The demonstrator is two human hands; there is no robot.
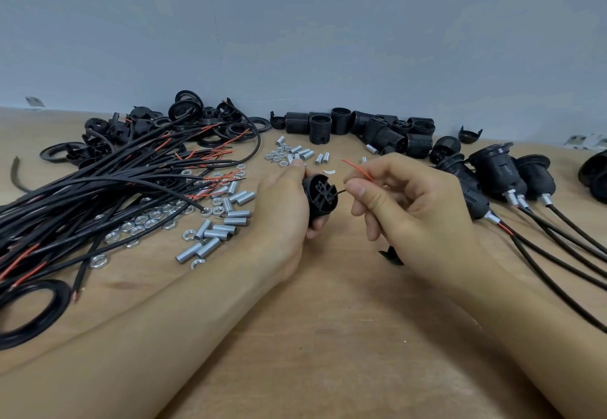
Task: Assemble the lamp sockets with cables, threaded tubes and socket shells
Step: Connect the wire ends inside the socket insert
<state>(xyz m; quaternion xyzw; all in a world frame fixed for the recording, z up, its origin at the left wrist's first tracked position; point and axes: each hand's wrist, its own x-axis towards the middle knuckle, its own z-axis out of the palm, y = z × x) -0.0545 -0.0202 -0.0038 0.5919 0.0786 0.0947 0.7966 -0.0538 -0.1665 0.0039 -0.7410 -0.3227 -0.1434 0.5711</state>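
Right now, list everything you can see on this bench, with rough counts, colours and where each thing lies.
cables: a large bundle, black with red inner wires, left side of the table.
threaded tubes: many, silver, scattered left of the hands and further back at centre.
nuts: many, silver, among the cables and tubes.
rings and caps: a pile, black, back left.
socket shells: roughly ten, black, ribbed, back centre by the wall.
assembled sockets: at least three, black, right side, cables trailing toward the near edge.
table: one, light wood.
socket insert: one, black, held in the left hand.
red wire: one, pinched by the right hand.
left hand: grips the insert.
right hand: pinches the wire.
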